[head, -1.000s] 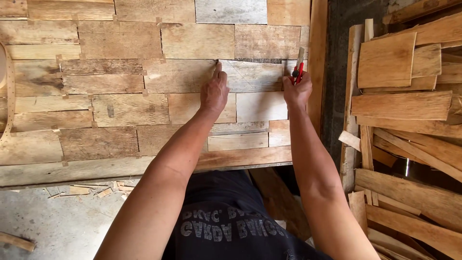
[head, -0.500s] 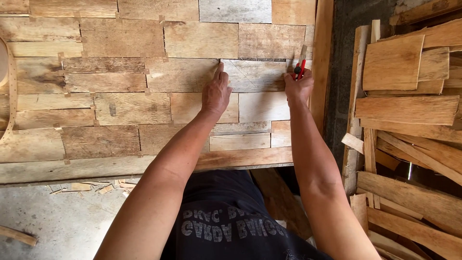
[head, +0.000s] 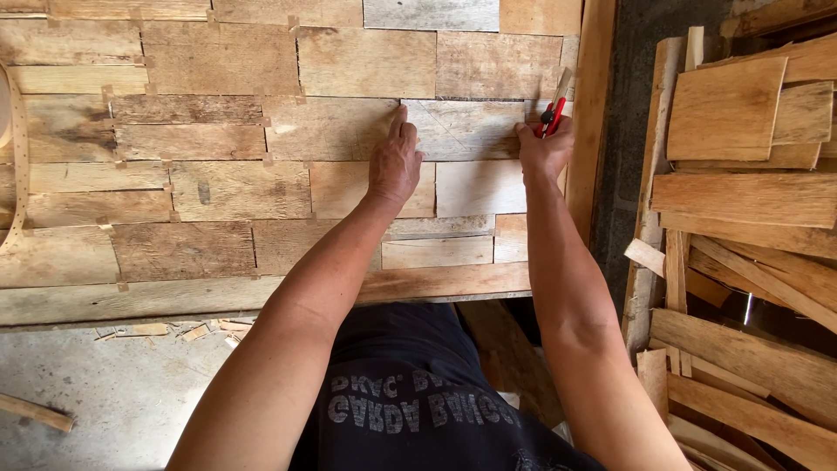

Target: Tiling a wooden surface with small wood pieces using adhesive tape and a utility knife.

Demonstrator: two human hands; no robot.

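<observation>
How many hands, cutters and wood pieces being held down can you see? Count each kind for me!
Hands: 2, the left hand and the right hand
Red-handled cutters: 1, the red cutter in the right hand
Wood pieces under both hands: 1, the grey veneer piece
Total: 4

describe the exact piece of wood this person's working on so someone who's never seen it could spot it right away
Start at the big panel of patchworked wood sheets and go to its right side, by the upright edge plank. The veneer piece lies between the left hand and the right hand, which holds a red cutter. It is greyer than its tan neighbours.
</observation>
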